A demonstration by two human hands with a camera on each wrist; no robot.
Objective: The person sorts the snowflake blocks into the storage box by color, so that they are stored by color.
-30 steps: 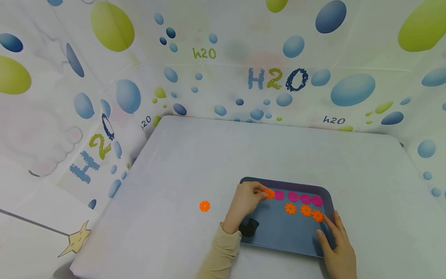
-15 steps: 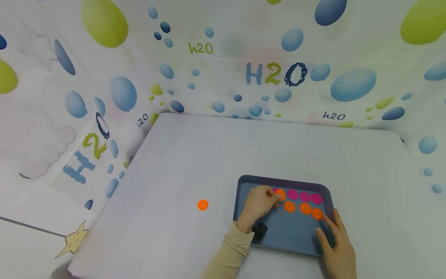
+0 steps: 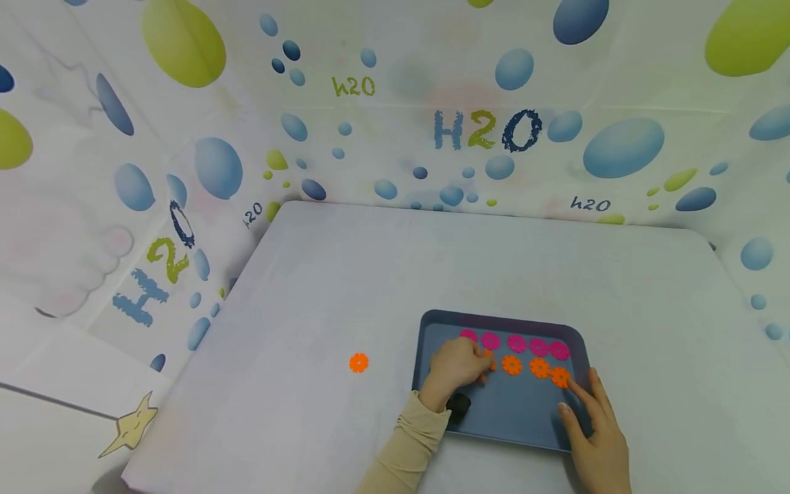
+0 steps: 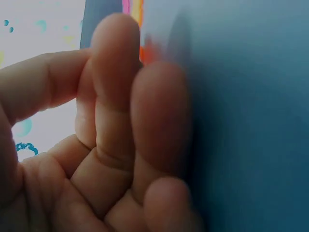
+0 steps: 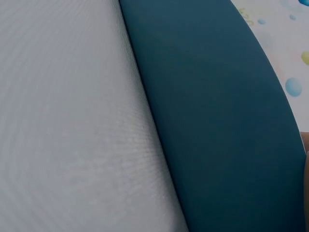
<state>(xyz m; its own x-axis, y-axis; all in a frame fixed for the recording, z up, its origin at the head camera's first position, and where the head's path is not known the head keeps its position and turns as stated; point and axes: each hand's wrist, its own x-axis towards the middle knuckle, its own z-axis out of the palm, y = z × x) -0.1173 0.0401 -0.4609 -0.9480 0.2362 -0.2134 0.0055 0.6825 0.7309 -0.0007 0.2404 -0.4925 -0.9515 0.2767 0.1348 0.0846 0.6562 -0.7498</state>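
In the head view my left hand (image 3: 458, 365) is low over the left part of a blue-grey tray (image 3: 494, 418). Its thumb and fingers pinch a notched orange disc (image 3: 490, 360), mostly covered by the fingertips. That disc is at the left end of a row of orange discs (image 3: 511, 364), just below a row of pink discs (image 3: 516, 343). In the left wrist view the fingers (image 4: 159, 116) are close to the tray floor. My right hand (image 3: 599, 432) rests at the tray's right edge, fingers fairly straight, the index fingertip beside the rightmost orange disc (image 3: 561, 377).
One more orange disc (image 3: 358, 363) lies on the white table (image 3: 308, 295), left of the tray. A patterned wall covering (image 3: 395, 103) rises behind the table and on its left. In the right wrist view the tray's outer wall (image 5: 212, 116) stands against the white tabletop.
My left hand has carried the orange disc rightward from the pink row's left end, then down toward the orange row. Its fingers now cover most of the disc. The right hand stays in place.
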